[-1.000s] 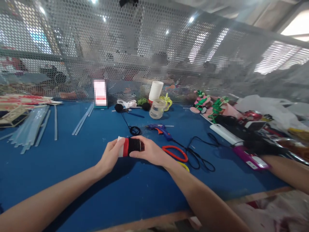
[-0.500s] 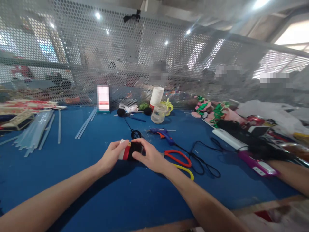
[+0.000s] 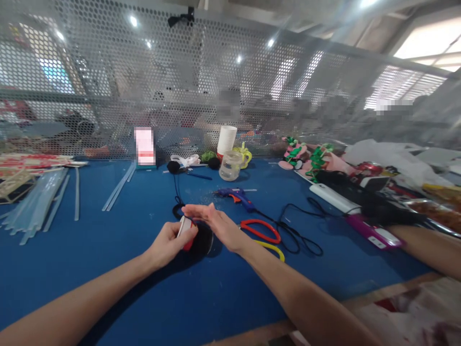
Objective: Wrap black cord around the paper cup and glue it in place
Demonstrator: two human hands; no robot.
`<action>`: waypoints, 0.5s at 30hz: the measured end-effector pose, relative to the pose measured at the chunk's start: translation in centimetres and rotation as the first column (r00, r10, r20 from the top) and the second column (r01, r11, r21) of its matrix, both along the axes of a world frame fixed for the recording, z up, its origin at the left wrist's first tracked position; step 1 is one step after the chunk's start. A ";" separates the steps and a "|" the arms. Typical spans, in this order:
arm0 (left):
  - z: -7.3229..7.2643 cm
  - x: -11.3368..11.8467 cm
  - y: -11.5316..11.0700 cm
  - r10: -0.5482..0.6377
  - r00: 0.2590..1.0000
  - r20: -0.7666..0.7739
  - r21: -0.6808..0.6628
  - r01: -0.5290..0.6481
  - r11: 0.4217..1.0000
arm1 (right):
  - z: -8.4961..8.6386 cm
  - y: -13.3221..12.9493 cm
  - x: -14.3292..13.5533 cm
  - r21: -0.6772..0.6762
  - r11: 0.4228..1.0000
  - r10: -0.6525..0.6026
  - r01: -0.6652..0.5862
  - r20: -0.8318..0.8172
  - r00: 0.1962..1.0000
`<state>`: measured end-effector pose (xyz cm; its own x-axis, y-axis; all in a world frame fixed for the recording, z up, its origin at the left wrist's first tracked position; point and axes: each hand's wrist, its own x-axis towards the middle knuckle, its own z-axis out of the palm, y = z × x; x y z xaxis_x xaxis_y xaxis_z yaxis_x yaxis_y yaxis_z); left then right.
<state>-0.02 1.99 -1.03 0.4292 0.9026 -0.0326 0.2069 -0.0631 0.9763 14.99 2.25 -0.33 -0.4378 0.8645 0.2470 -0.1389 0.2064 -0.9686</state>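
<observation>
My left hand (image 3: 167,244) is closed around the rim end of a paper cup (image 3: 202,239), held tilted low over the blue table. The cup has a white rim, a red band and a black lower part that looks like wound yarn. Above the black part, my right hand (image 3: 224,227) is flat with its fingers stretched; whether the palm touches the cup is unclear. Behind the cup lies a loop of black yarn (image 3: 177,210), its strand running back to a black ball (image 3: 173,167). A blue glue gun (image 3: 236,196) and red-and-yellow-handled scissors (image 3: 261,231) lie near my right hand.
Glue sticks (image 3: 41,204) lie at left. A phone (image 3: 144,146), stacked paper cups (image 3: 226,139) and a clear jar (image 3: 230,167) stand at the back. On the right are craft flowers (image 3: 317,161), a purple-and-white power strip (image 3: 374,235) with black cable, and another person's forearm (image 3: 428,250).
My right hand has let go of the cup's black end and its fingers have straightened above it. The cup has turned in my left hand, its black end now nearer me. The view has shifted slightly.
</observation>
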 end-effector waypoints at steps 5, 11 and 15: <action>-0.1 -0.1 0.0 -0.021 0.999 -0.024 -0.030 0.020 0.999 | -0.1 0.2 0.0 -0.070 0.994 -0.090 0.089 -0.022 0.996; -0.1 0.0 -0.3 -0.071 0.996 -0.050 0.030 0.072 0.997 | 0.5 -0.7 0.0 0.084 0.996 -0.036 0.035 0.020 0.999; -0.1 0.1 -0.8 -0.099 0.988 -0.115 0.092 0.110 0.990 | 0.7 -1.1 -0.3 0.091 0.995 0.038 -0.036 -0.024 0.999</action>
